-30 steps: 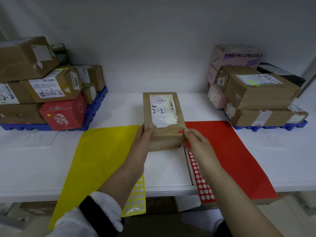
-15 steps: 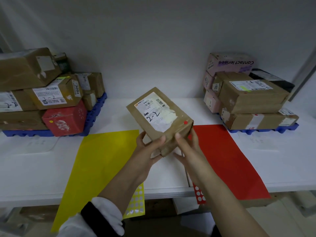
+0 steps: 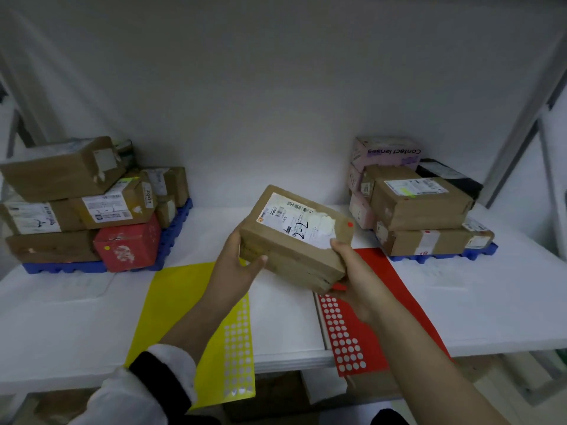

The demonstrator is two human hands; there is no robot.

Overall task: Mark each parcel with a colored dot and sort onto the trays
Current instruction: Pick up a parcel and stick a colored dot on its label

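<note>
Fingers of left hand [image 3: 234,266] and right hand [image 3: 357,280] grip the parcel [image 3: 291,240]; left tray [image 3: 175,227] and right tray [image 3: 441,257] seem full of boxes [image 3: 420,207].

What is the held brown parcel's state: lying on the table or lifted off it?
Lifted and tilted. The left hand and right hand grip the parcel clear above the table.

The white worktop [image 3: 285,317] bears a yellow sheet [image 3: 178,302]; left of it a blue tray [image 3: 61,267], right of it a red sheet [image 3: 379,265] and a second tray [image 3: 441,257].
</note>
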